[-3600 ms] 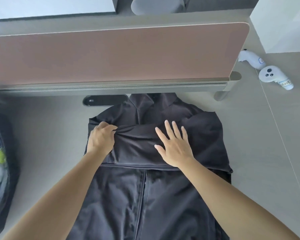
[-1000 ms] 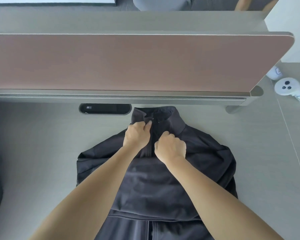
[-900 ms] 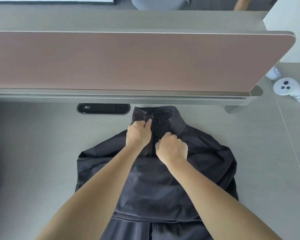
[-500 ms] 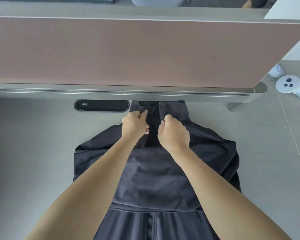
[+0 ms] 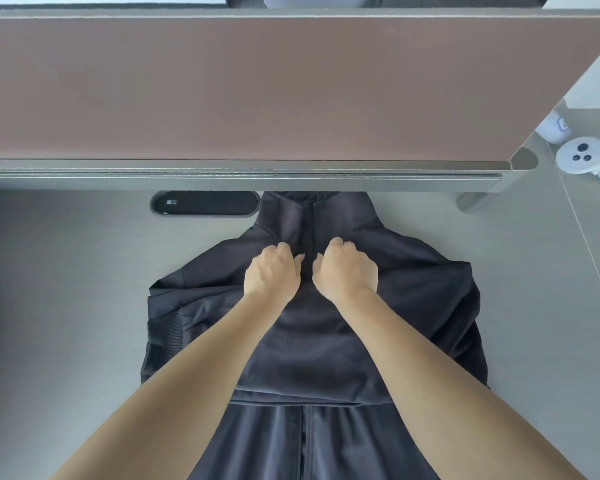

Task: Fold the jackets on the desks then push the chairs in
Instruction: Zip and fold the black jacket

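Seemingly mid-fold, left hand and right hand pinch the black jacket beside its zip below the 12 o'clock collar; next, likely fold toward 6 o'clock.

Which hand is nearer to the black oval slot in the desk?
Left. The left hand grips the jacket just right of the slot and closer to the person; the right hand grips it farther right, across the zipper.

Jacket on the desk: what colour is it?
The jacket is plain dark charcoal, nearly black; clearest in head view.
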A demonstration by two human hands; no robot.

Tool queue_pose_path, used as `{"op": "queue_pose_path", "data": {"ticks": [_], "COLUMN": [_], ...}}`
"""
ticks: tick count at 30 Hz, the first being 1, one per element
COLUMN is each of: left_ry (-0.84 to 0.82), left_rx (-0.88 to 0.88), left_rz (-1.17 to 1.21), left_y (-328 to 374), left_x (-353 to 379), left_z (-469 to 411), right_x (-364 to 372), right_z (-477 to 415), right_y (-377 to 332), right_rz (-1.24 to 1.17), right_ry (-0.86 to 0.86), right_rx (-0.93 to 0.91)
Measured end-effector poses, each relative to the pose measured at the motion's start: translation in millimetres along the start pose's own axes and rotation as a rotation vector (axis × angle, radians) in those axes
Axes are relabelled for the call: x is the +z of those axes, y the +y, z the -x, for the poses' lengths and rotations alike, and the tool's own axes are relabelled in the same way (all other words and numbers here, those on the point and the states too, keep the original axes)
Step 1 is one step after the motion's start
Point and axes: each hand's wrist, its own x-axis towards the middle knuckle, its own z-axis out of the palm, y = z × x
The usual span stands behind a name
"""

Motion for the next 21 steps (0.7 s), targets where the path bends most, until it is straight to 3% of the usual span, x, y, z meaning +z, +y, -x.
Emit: {"op": "queue_pose_path", "data": {"ticks": [8, 12, 15, 21], "left_ry": [0.093, 0.015, -0.018, 0.229], "left_rx": [0.036, 0.017, -0.032, 0.04], "left_rz": [-0.044, -0.064, 0.075, 0.215], "left_y": [-14, -18, -22, -4], "left_x": [21, 29, 29, 0], "left_z": [55, 95, 105, 76], "right_x": [34, 40, 32, 24], "right_z": [63, 98, 111, 100], "right_y": [10, 10, 8, 11], "right_rz": [0.08, 0.071, 0.082, -0.103], "right_ry": [0.18, 0.106, 0.027, -0.139], "right_rx": [-0.156, -0.162, -0.154, -0.133]}}
